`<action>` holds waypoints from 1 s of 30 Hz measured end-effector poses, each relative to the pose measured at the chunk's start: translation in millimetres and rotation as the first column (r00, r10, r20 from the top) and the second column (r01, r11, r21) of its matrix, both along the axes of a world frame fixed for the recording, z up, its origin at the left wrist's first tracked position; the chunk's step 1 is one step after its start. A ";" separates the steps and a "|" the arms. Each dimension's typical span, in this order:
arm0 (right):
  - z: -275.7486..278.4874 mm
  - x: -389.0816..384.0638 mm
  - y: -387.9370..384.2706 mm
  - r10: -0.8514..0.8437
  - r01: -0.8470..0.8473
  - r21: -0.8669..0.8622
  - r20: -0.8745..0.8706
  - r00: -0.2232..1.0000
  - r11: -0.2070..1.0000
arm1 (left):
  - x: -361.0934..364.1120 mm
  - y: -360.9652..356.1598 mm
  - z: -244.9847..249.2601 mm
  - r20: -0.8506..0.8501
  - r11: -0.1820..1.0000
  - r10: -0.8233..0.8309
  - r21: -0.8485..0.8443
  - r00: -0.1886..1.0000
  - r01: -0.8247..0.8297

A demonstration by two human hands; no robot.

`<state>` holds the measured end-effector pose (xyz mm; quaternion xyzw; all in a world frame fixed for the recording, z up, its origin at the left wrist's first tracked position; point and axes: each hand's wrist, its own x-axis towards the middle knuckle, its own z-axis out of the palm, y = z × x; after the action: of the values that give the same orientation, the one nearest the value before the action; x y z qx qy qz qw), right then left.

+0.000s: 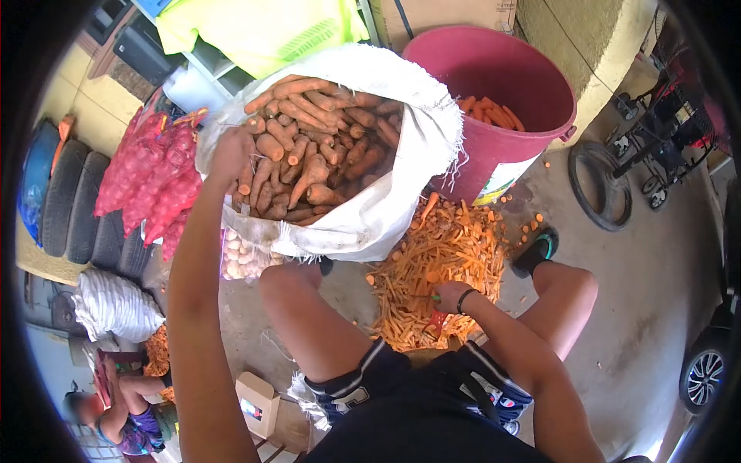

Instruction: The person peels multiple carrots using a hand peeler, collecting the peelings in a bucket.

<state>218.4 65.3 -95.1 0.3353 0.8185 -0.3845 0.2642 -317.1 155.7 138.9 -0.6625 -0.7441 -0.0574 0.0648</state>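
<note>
A big white woven sack (417,154) stands open in front of me, full of unpeeled carrots (312,174). At its left side, my left hand (229,157) reaches in with its fingers curled over a carrot (245,177); the fingertips are partly hidden. My right hand (454,296) is closed around a small green-handled tool (436,298), low between my knees. What kind of tool it is I cannot make out. Beneath that hand spreads a heap of orange carrot peelings (440,255). Peeled carrots (492,113) lie inside a red tub (502,65) behind the heap.
Red net bags (150,174) and tires (65,197) are on the left. A bag of garlic-like bulbs (245,255) touches the sack. Another person (127,401) sits at lower left near more peelings. A loose tire (600,185) and a wheeled frame (656,139) stand at right.
</note>
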 end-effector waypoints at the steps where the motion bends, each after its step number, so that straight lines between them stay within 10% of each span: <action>1: -2.2 -1.3 -0.1 0.005 -0.005 -0.005 0.005 1.000 1.000 | 6.1 3.6 -2.8 -0.062 0.999 -0.025 0.039 0.998 0.027; 6: 0.4 -4.2 0.8 0.023 -0.023 -0.001 0.033 0.999 1.000 | 12.0 31.1 -13.8 -0.131 0.983 0.044 0.180 0.990 -0.020; 18: -7.8 4.2 7.1 0.028 -0.028 0.011 0.060 0.998 1.000 | -27.6 46.5 -25.5 0.323 0.925 -0.186 0.375 0.928 0.055; 21: 2.9 2.3 4.3 0.022 -0.022 0.014 0.022 1.000 1.000 | 18.7 -4.5 30.1 0.130 0.933 0.003 0.355 0.992 -0.050; 25: -3.3 1.3 1.6 0.010 -0.009 0.023 -0.032 0.999 1.000 | 14.2 -56.7 39.0 0.628 0.859 -0.096 0.444 0.772 -0.254; 28: -15.6 6.3 1.8 0.002 0.000 0.031 -0.064 0.998 1.000 | 36.2 -117.0 16.6 0.934 0.772 -0.299 0.357 0.195 -0.526; 30: -13.7 8.2 4.6 -0.014 0.016 0.033 -0.065 0.998 0.999 | 113.6 -153.8 7.7 0.940 0.907 -0.331 0.292 -0.084 -0.305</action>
<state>226.6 69.9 -108.8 0.3330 0.8304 -0.3836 0.2289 -203.5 1.9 146.6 -0.3760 -0.5058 -0.6859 -0.3638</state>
